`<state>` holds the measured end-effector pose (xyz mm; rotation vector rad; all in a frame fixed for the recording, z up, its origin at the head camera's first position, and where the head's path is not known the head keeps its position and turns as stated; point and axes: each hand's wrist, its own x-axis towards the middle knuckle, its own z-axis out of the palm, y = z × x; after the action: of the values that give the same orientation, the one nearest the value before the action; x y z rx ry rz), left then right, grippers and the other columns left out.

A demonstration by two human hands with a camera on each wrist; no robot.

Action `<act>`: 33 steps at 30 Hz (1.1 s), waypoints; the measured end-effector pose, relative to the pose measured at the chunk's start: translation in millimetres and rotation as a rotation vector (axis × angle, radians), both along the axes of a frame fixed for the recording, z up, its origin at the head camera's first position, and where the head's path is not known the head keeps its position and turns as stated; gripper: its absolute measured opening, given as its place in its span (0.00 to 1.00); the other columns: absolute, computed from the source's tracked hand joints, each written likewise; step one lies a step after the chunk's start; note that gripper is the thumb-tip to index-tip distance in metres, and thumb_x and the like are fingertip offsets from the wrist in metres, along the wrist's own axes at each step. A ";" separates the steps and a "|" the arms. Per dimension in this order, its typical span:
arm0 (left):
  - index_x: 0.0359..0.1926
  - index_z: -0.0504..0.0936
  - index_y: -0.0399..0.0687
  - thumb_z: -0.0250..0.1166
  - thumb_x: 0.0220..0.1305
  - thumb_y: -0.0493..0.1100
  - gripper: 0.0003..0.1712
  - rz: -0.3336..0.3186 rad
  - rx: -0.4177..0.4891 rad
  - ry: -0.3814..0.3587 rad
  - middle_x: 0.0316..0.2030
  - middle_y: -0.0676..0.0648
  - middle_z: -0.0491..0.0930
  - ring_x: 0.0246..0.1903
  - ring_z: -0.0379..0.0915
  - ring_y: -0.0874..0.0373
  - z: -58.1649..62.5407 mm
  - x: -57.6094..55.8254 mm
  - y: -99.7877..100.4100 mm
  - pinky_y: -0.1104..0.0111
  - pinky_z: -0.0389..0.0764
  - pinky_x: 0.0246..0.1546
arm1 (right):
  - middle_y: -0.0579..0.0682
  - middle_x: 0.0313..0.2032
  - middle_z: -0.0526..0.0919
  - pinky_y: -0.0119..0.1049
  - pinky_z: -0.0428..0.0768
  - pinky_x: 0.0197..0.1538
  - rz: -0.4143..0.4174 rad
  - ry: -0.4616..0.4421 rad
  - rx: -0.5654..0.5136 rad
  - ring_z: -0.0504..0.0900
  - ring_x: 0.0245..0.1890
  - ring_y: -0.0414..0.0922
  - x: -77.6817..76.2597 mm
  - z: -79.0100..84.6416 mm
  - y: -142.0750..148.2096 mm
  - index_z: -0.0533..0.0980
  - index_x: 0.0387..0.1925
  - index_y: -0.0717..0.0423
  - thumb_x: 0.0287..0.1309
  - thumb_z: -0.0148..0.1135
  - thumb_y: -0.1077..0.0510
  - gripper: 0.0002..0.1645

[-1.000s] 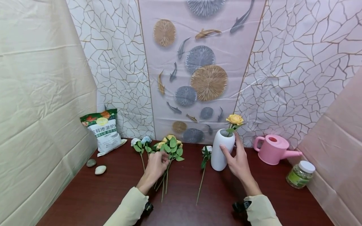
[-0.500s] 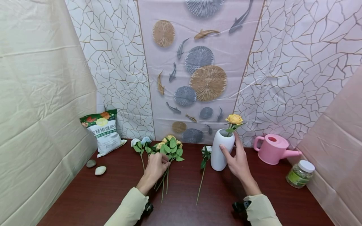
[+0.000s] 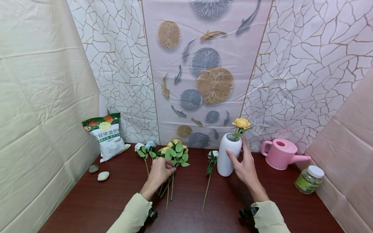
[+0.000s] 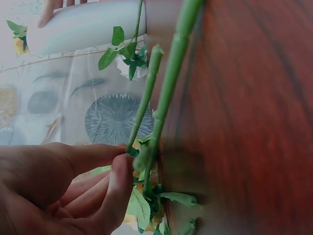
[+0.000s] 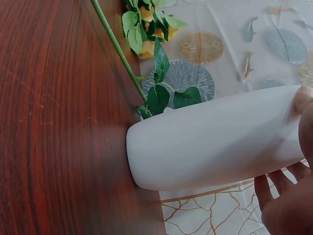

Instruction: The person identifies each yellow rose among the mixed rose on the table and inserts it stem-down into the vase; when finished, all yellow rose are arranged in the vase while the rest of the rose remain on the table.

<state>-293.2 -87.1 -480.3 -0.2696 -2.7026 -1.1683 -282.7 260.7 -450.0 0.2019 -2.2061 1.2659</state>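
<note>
My left hand (image 3: 159,171) is at the bunch of yellow roses (image 3: 175,144) lying on the table. In the left wrist view, its thumb and index finger pinch the green stem (image 4: 145,100) of one rose, beside a thicker stem (image 4: 168,83). My right hand (image 3: 246,165) grips the upper side of a white vase (image 3: 225,161), which stands upright on the table. One yellow rose (image 3: 242,123) rises from the vase's mouth; its lower stem is hidden inside. Left of the vase lies a single white rose (image 3: 214,153), stem toward me.
White and pale blue roses (image 3: 150,144) lie left of the yellow bunch. A fertilizer bag (image 3: 109,139) and two pebbles (image 3: 103,175) are at the left. To the right stand a pink watering can (image 3: 281,155) and a lidded jar (image 3: 309,180). Patterned cloth (image 3: 201,81) hangs behind the table.
My left fingers have lowered slightly onto the yellow rose stems, and the leaves there have shifted a little. My right hand and the vase have stayed in place.
</note>
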 end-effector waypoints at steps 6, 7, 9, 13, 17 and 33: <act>0.44 0.90 0.40 0.76 0.57 0.42 0.15 -0.026 0.108 -0.052 0.30 0.45 0.90 0.24 0.86 0.60 2.9 -1.0 -4.6 0.70 0.81 0.19 | 0.55 0.72 0.67 0.52 0.76 0.63 -0.002 -0.003 0.003 0.75 0.63 0.52 0.2 -0.2 -0.4 0.48 0.80 0.42 0.64 0.67 0.47 0.52; 0.44 0.89 0.40 0.76 0.57 0.42 0.15 -0.028 0.125 -0.061 0.30 0.45 0.90 0.24 0.86 0.60 3.6 -0.9 -5.1 0.70 0.81 0.19 | 0.55 0.72 0.66 0.52 0.75 0.63 -0.003 -0.005 0.004 0.75 0.63 0.52 0.3 -0.1 -0.5 0.47 0.80 0.41 0.64 0.67 0.46 0.52; 0.44 0.90 0.41 0.76 0.57 0.42 0.15 -0.031 0.148 -0.071 0.30 0.46 0.90 0.24 0.86 0.61 5.1 -0.6 -5.9 0.70 0.82 0.21 | 0.53 0.73 0.65 0.52 0.75 0.63 -0.005 -0.011 0.006 0.75 0.64 0.52 0.4 0.2 -0.5 0.47 0.80 0.37 0.64 0.67 0.46 0.52; 0.44 0.90 0.42 0.76 0.57 0.42 0.14 -0.038 0.181 -0.064 0.30 0.48 0.90 0.25 0.86 0.62 7.7 -0.3 -5.8 0.69 0.84 0.23 | 0.52 0.75 0.62 0.52 0.74 0.64 -0.005 -0.013 0.004 0.74 0.64 0.52 0.6 0.6 -0.5 0.47 0.80 0.37 0.64 0.67 0.46 0.52; 0.43 0.90 0.46 0.76 0.57 0.42 0.12 -0.040 0.214 -0.043 0.30 0.50 0.90 0.26 0.87 0.63 10.2 -0.4 -3.4 0.69 0.86 0.27 | 0.52 0.75 0.61 0.53 0.74 0.66 -0.001 -0.009 -0.001 0.73 0.66 0.53 0.5 0.4 -0.2 0.49 0.80 0.44 0.64 0.68 0.46 0.52; 0.49 0.87 0.60 0.72 0.63 0.43 0.13 -0.083 0.281 0.094 0.37 0.54 0.90 0.37 0.88 0.60 20.1 1.0 14.8 0.72 0.86 0.34 | 0.54 0.74 0.63 0.56 0.73 0.66 0.002 0.002 -0.011 0.71 0.67 0.51 1.4 0.2 0.1 0.49 0.80 0.44 0.64 0.68 0.47 0.52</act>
<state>-292.2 -72.3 -460.1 -0.3860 -2.4294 -1.4974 -281.3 260.8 -449.8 0.2014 -2.1967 1.2785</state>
